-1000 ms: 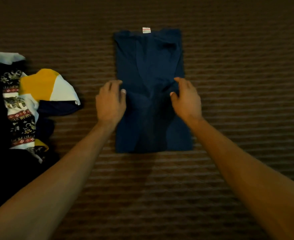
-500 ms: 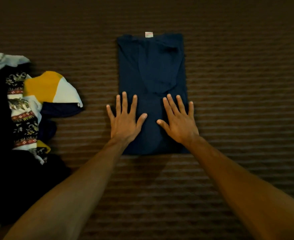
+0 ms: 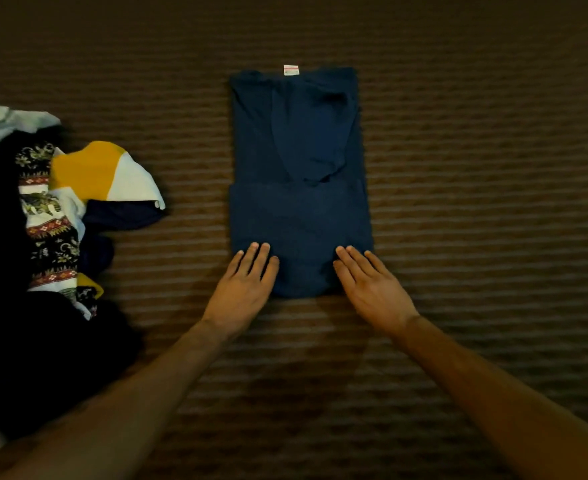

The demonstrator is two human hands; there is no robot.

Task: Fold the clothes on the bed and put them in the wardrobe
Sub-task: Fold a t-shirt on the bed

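Observation:
A navy blue T-shirt [image 3: 299,188] lies folded into a narrow rectangle in the middle of the bed, its white neck label at the far end. My left hand [image 3: 242,285] rests flat with straight fingers on the shirt's near left corner. My right hand [image 3: 372,287] lies flat the same way on the near right corner. Both palms hang partly off the shirt's near edge onto the bedcover.
The bed has a brown striped cover [image 3: 476,202]. At the left edge lies a heap of unfolded clothes [image 3: 46,237]: a yellow and white garment, a patterned piece with elephants, dark fabric and a pale grey item. The wardrobe is out of view.
Both hands have slid from the middle of the shirt toward me, down to its near edge. Their fingers went from curled at the shirt's sides to flat and straight.

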